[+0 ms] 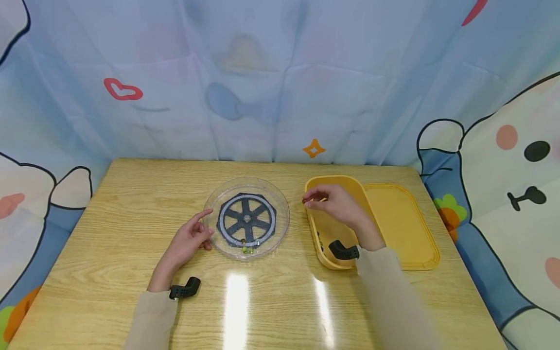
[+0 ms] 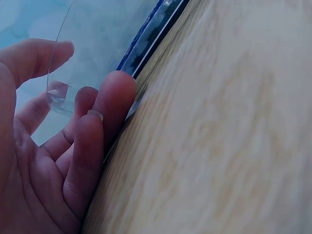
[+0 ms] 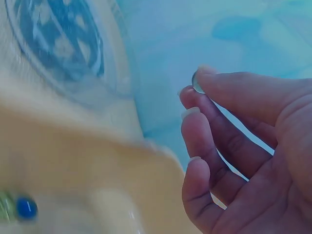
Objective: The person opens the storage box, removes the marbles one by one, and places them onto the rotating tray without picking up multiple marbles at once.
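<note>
The right hand [image 1: 334, 204], above the yellow box [image 1: 316, 184] at the dish's three o'clock, pinches a small glass bead [image 3: 197, 83] between thumb and forefinger, while the left hand [image 1: 190, 238] rests with relaxed fingers against the clear dish [image 1: 282, 206] at nine o'clock; so slight a pinch could let the bead slip and roll off the table [image 1: 131, 194].

Small clear marble [image 3: 197, 84], pinched, aloft

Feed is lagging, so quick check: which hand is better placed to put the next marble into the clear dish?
Right, probably. The right hand already pinches a small glass marble above the yellow box, beside the clear dish. The left hand holds nothing and only touches the dish's left rim.
</note>
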The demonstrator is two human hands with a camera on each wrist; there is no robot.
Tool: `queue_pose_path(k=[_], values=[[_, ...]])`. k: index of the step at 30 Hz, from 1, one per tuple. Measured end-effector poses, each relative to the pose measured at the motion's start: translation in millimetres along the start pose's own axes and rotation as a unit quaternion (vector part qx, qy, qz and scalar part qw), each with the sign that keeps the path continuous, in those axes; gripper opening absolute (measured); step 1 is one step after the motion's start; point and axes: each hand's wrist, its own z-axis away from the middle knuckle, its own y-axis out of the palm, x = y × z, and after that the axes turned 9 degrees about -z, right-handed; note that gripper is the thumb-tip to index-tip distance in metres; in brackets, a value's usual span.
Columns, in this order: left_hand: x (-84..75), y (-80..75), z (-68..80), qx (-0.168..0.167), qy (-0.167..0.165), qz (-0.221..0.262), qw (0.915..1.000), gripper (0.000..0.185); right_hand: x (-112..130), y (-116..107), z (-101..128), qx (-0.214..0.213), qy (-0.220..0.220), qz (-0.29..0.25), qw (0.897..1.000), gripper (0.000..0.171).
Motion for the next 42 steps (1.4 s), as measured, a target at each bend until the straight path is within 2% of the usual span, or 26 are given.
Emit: queue_pose_path(k=[6, 12, 26, 33, 42], values=[[1.7, -0.1, 0.4, 0.0, 0.0, 0.0, 1.0, 0.055, 8, 22, -6, 0.008, -0.019, -0.036, 0.999, 0.015], [2.5, 0.0, 0.3, 0.001, 0.002, 0.002, 1.0, 0.055, 15, 46, -11, 0.017, -0.031, -0.046, 0.998, 0.014], [-1.1, -0.5, 2.5, 0.001, -0.002, 0.009, 1.0, 0.055, 18, 91, -20, 0.053, -0.062, -0.022, 0.996, 0.01], [-1.3, -0.2, 1.9, 0.0, -0.001, 0.004, 1.0, 0.055, 17, 101, -21, 0.066, -0.073, -0.012, 0.995, 0.014], [-0.9, 0.0, 1.2, 0.002, 0.001, 0.005, 1.0, 0.054, 21, 93, -19, 0.06, -0.039, -0.021, 0.997, 0.021]])
